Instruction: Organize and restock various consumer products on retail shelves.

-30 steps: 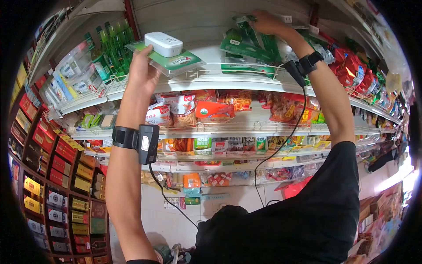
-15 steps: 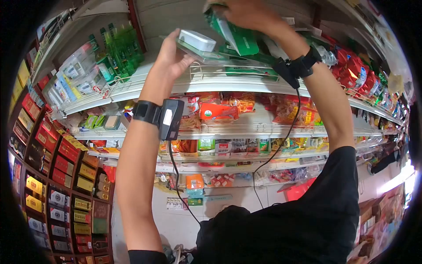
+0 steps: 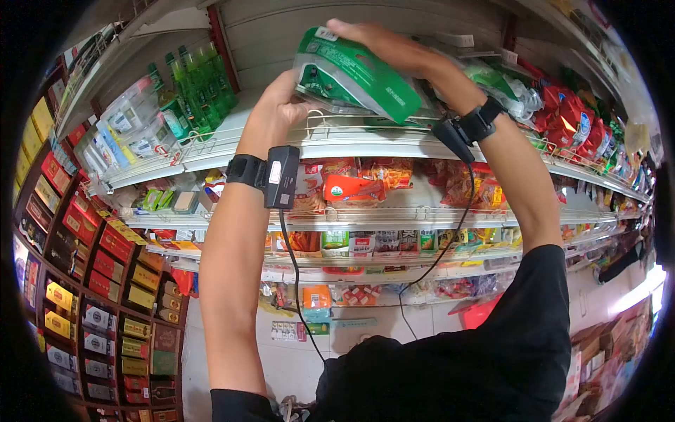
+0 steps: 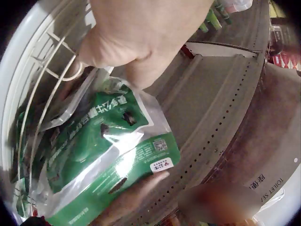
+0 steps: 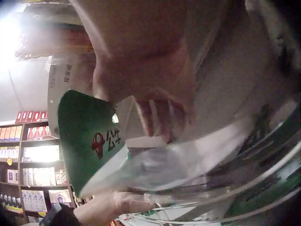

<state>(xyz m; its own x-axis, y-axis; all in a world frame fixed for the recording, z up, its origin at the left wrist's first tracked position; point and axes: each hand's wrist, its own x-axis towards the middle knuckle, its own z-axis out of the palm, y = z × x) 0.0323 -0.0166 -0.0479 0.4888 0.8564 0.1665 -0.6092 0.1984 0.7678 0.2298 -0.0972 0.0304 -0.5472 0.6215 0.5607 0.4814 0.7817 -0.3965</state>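
Observation:
Over the top shelf my right hand (image 3: pixel 383 48) grips a green-carded clear blister pack (image 3: pixel 365 77) along its upper edge. A white label and a square code on its card (image 4: pixel 160 145) show in the left wrist view. My left hand (image 3: pixel 278 102) is at the pack's left end, gripping another clear blister pack (image 4: pixel 77 106) that lies mostly hidden beneath the first. The white box on that lower pack is out of sight now. In the right wrist view the right fingers (image 5: pixel 162 115) curl over the green card (image 5: pixel 89 136), with the left hand (image 5: pixel 124 202) below.
A wire rail (image 3: pixel 320 123) runs along the shelf's front edge. Green bottles (image 3: pixel 193 95) and clear plastic boxes (image 3: pixel 133 105) stand at the left, red bags (image 3: pixel 562 116) at the right. Snack bags (image 3: pixel 351 188) fill the shelf below. A cable (image 3: pixel 295 274) hangs from the left wrist camera.
My right hand has lifted a green blister pack from the shelf and brought it left over the left hand's pack, covering the white box. My left hand has moved right to meet it.

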